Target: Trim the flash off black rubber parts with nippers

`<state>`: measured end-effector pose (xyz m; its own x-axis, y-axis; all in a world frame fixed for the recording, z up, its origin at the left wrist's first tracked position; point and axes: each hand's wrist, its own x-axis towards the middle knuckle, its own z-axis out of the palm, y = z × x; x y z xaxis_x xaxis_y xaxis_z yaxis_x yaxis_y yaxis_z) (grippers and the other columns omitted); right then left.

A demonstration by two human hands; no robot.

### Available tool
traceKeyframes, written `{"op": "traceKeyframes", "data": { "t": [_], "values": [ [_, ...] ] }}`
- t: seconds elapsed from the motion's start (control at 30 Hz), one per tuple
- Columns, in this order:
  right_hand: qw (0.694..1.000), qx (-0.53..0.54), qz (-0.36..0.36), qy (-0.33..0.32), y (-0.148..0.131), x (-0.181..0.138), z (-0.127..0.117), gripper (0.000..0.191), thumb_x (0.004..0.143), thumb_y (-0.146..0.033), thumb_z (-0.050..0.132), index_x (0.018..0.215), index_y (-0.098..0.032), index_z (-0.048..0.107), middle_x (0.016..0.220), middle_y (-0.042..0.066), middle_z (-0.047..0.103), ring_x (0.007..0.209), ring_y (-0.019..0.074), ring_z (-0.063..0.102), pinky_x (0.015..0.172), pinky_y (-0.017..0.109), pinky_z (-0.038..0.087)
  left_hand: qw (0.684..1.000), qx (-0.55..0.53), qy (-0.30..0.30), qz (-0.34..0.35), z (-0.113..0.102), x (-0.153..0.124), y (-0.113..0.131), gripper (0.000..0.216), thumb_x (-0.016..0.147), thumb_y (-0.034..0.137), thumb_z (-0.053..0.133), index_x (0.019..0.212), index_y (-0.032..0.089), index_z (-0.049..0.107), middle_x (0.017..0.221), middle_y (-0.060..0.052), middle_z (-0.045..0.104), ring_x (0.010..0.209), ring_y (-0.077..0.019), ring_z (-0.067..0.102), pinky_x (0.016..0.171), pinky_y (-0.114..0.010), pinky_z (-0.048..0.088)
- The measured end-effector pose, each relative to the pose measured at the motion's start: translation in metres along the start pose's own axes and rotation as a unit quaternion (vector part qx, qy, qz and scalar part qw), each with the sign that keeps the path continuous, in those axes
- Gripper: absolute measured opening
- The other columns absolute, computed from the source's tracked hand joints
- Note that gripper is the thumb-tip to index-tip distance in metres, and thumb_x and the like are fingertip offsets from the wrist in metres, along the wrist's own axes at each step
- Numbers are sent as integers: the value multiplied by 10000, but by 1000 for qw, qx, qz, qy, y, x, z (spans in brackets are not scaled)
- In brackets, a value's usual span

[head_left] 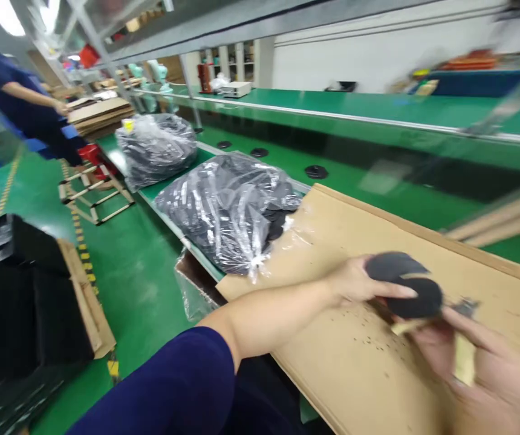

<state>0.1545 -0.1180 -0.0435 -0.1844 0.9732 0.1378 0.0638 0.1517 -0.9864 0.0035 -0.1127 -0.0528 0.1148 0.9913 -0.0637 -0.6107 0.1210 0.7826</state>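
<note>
My left hand [355, 283] is closed around a black round part [405, 284], with its thumb or a finger laid across the top. The part looks like two flat discs overlapping, with a pale slit between them. Close by, my right hand [482, 362] grips a small pair of pliers [467, 307] with a grey metal head and yellowish handles. Motion blurs this hand, and whether it touches the black part I cannot tell. Below both hands lies a brown cardboard sheet [328, 362] with dark crumbs scattered on it. A clear plastic bag [228, 205] full of black parts rests at the sheet's far end.
A second filled bag [155, 148] stands farther along the bench. Several black discs [317, 172] lie on the green belt behind the cardboard. Black crates or wrapped stacks [19, 302] stand on the floor at left. Another person [19, 90] stands beyond, near a stool-like frame [97, 193].
</note>
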Motion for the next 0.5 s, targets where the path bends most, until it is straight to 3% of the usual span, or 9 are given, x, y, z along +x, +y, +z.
{"op": "traceKeyframes", "data": {
  "t": [0.07, 0.13, 0.33, 0.5],
  "values": [
    [996, 46, 60, 51, 1, -8, -2, 285, 725, -522, 686, 840, -261, 670, 779, 86, 639, 637, 253, 614, 567, 426, 521, 999, 15, 29, -2, 4, -5, 0, 717, 432, 283, 918, 1092, 133, 681, 1172, -179, 632, 1071, -300, 600, 993, -470, 449],
    [992, 42, 56, 106, 3, -12, -1, 316, 667, -471, 763, 838, -236, 640, 747, 40, 617, 620, 209, 585, 612, 382, 510, 1000, 16, 2, 26, 7, -8, 1, 670, 509, 274, 895, 1123, 146, 658, 1162, -141, 646, 1063, -270, 609, 992, -447, 460],
    [989, -63, 8, 130, 8, -13, 0, 289, 764, -465, 669, 842, -192, 618, 692, -4, 588, 615, 148, 533, 632, 287, 467, 998, 20, 2, -60, 11, -16, 4, 652, 593, 293, 869, 1172, 194, 586, 1118, -85, 661, 972, -252, 643, 834, -434, 549],
    [986, -120, -4, 112, -1, -16, -5, 264, 776, -438, 639, 869, -192, 625, 697, -6, 598, 618, 146, 534, 608, 265, 436, 997, 29, -1, -74, 10, -18, 5, 596, 590, 273, 876, 1109, 188, 597, 1057, -64, 672, 931, -237, 656, 857, -466, 537]
  ]
}}
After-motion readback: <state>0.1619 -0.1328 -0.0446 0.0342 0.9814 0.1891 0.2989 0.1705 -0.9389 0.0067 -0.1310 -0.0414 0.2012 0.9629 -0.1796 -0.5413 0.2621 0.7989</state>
